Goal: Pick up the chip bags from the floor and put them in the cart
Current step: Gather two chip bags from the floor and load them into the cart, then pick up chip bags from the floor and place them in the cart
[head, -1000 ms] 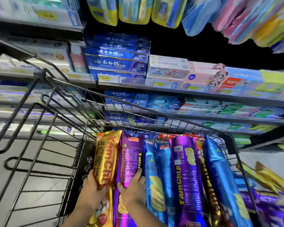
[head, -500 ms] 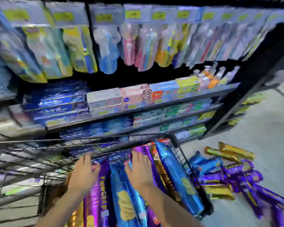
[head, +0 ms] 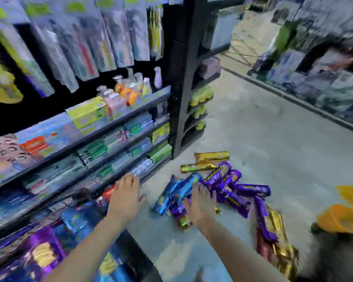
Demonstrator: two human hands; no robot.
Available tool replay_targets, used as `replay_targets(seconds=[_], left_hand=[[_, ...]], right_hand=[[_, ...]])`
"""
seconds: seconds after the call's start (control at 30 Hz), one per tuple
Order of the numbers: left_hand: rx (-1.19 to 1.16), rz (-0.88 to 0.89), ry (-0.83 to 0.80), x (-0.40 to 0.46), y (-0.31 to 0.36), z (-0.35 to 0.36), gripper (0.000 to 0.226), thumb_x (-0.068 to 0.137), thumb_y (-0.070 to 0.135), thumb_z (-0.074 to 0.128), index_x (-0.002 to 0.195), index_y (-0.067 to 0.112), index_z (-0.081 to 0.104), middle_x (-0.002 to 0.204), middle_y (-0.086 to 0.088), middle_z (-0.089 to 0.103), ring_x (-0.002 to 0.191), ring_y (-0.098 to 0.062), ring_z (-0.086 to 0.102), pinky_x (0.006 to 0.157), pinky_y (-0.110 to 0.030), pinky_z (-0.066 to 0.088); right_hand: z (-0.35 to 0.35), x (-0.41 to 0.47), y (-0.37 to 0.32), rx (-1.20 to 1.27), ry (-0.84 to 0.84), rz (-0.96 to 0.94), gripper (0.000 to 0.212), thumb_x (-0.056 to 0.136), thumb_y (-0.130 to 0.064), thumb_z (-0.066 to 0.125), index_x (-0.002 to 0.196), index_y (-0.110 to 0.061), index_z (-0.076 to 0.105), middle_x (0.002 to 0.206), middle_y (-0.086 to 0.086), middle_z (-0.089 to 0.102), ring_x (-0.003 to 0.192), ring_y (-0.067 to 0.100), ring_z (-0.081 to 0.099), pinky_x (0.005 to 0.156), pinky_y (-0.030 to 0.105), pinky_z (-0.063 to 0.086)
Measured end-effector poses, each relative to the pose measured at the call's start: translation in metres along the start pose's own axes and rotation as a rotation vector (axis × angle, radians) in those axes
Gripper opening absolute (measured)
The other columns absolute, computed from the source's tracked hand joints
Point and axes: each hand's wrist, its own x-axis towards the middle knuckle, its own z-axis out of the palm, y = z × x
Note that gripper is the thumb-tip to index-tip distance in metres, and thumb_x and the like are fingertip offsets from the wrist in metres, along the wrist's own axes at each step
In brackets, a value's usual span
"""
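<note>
A pile of long chip bags lies on the grey floor: blue bags (head: 176, 193), purple bags (head: 235, 187) and gold bags (head: 207, 161). My right hand (head: 201, 203) hovers over the near edge of the pile, fingers spread, holding nothing. My left hand (head: 126, 197) is open too, in the air between the cart and the pile. The cart (head: 130, 247) sits at the lower left, blurred, with purple and blue chip bags (head: 43, 251) standing inside. More purple and gold bags (head: 273, 231) trail toward the lower right.
A shelf unit (head: 110, 123) with toothpaste boxes and hanging toothbrushes runs along the left, ending at a black upright (head: 181, 98). Open grey floor (head: 263, 139) stretches beyond the pile. Another shelf (head: 314, 78) stands far right. A yellow-orange thing (head: 342, 216) is at the right edge.
The view has swung right from the cart to the floor pile. Both hands left the bags in the cart and moved right, the right one reaching over the pile.
</note>
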Motion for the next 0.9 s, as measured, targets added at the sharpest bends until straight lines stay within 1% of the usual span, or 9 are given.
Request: replay_targets(seconds=[0.13, 0.2, 0.27, 0.37, 0.43, 0.53, 0.6, 0.77, 0.9], left_hand=[[-0.047, 0.027, -0.142, 0.058, 0.091, 0.05, 0.066, 0.09, 0.039, 0.05, 0.144, 0.008, 0.028, 0.152, -0.015, 0.029, 0.142, -0.03, 0.025, 0.116, -0.041, 0.023], [-0.094, 0.013, -0.203, 0.079, 0.127, 0.08, 0.066, 0.087, 0.036, 0.057, 0.142, 0.008, 0.033, 0.15, -0.015, 0.034, 0.139, -0.031, 0.032, 0.112, -0.044, 0.03], [-0.124, 0.057, -0.258, 0.098, 0.151, 0.111, 0.061, 0.071, 0.031, 0.071, 0.123, 0.002, 0.057, 0.125, -0.021, 0.059, 0.114, -0.037, 0.059, 0.089, -0.049, 0.051], [-0.1, 0.058, -0.367, 0.129, 0.168, 0.164, 0.055, 0.061, 0.037, 0.044, 0.096, 0.004, 0.071, 0.092, -0.016, 0.072, 0.079, -0.032, 0.072, 0.062, -0.039, 0.059], [-0.077, 0.051, -0.403, 0.152, 0.174, 0.197, 0.06, 0.062, 0.034, 0.04, 0.104, 0.002, 0.069, 0.105, -0.019, 0.07, 0.093, -0.034, 0.07, 0.073, -0.04, 0.058], [-0.106, 0.04, -0.447, 0.191, 0.176, 0.259, 0.07, 0.077, 0.033, 0.032, 0.141, 0.006, 0.036, 0.146, -0.015, 0.04, 0.134, -0.031, 0.039, 0.11, -0.039, 0.034], [-0.076, 0.069, -0.471, 0.219, 0.176, 0.309, 0.066, 0.085, 0.032, 0.039, 0.145, 0.007, 0.027, 0.148, -0.013, 0.034, 0.136, -0.029, 0.033, 0.112, -0.038, 0.03], [0.013, 0.166, -0.523, 0.278, 0.181, 0.454, 0.069, 0.072, 0.022, 0.069, 0.134, 0.004, 0.046, 0.127, -0.018, 0.057, 0.117, -0.035, 0.054, 0.097, -0.041, 0.047], [0.055, 0.198, -0.567, 0.32, 0.193, 0.565, 0.071, 0.092, 0.032, 0.05, 0.148, 0.007, 0.015, 0.154, -0.018, 0.022, 0.141, -0.033, 0.027, 0.113, -0.04, 0.028]], right_hand=[[0.032, 0.048, 0.105, 0.008, -0.091, 0.122, 0.068, 0.026, -0.042, 0.089, 0.085, -0.012, 0.075, 0.082, 0.012, 0.073, 0.073, 0.028, 0.072, 0.068, 0.047, 0.057], [0.042, 0.059, 0.142, -0.036, -0.192, 0.171, 0.065, 0.046, -0.045, 0.083, 0.099, -0.01, 0.071, 0.097, 0.015, 0.071, 0.088, 0.03, 0.07, 0.079, 0.05, 0.054], [0.062, 0.064, 0.172, -0.005, -0.209, 0.209, 0.061, 0.075, -0.049, 0.059, 0.121, -0.009, 0.057, 0.121, 0.014, 0.061, 0.113, 0.031, 0.059, 0.098, 0.054, 0.041], [0.106, 0.074, 0.196, 0.066, -0.361, 0.317, 0.071, 0.086, -0.057, 0.044, 0.142, -0.016, 0.03, 0.14, 0.003, 0.043, 0.132, 0.024, 0.04, 0.109, 0.047, 0.027], [0.145, 0.082, 0.204, 0.177, -0.394, 0.428, 0.073, 0.085, -0.059, 0.045, 0.143, -0.017, 0.027, 0.142, 0.003, 0.041, 0.132, 0.023, 0.04, 0.108, 0.044, 0.029], [0.212, 0.102, 0.21, 0.349, -0.462, 0.615, 0.077, 0.086, -0.058, 0.046, 0.146, -0.015, 0.023, 0.147, 0.005, 0.037, 0.134, 0.023, 0.039, 0.107, 0.041, 0.031], [0.259, 0.122, 0.213, 0.472, -0.497, 0.722, 0.079, 0.087, -0.056, 0.048, 0.147, -0.013, 0.02, 0.149, 0.007, 0.035, 0.136, 0.024, 0.038, 0.107, 0.039, 0.032], [0.394, 0.173, 0.228, 0.723, -0.499, 0.916, 0.087, 0.085, -0.05, 0.056, 0.149, -0.009, 0.014, 0.153, 0.011, 0.028, 0.139, 0.028, 0.032, 0.109, 0.04, 0.031], [0.5, 0.214, 0.239, 0.894, -0.504, 0.996, 0.105, 0.08, -0.05, 0.066, 0.15, -0.002, 0.004, 0.154, 0.018, 0.022, 0.142, 0.03, 0.025, 0.112, 0.036, 0.026]])
